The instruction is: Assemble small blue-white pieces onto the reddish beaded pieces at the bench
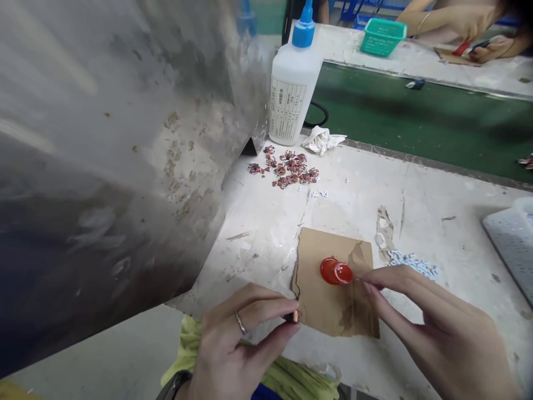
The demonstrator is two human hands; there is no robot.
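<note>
My left hand (pixel 245 339) is closed, its thumb and fingers pinching a small dark brown figure piece (pixel 295 316) with a light orange part showing. Over the right side of the cardboard square (pixel 318 308), my right hand (pixel 441 328) has thumb and forefinger pinched together. A tiny pale thing seems to be at its fingertips, too small to name. Just left of those fingertips, a small red plastic cup (pixel 328 271) sits on the cardboard. Several small pale blue-white pieces (pixel 412 263) lie behind my right hand.
Brown figures (pixel 293 166) are heaped at the back, by a white glue bottle (pixel 291 89) and crumpled tissue (pixel 322 140). A metal panel (pixel 125 139) walls off the left. A light tray (pixel 512 239) stands right. Beyond the green belt (pixel 375 100), another person's hands work near a green basket (pixel 382 39).
</note>
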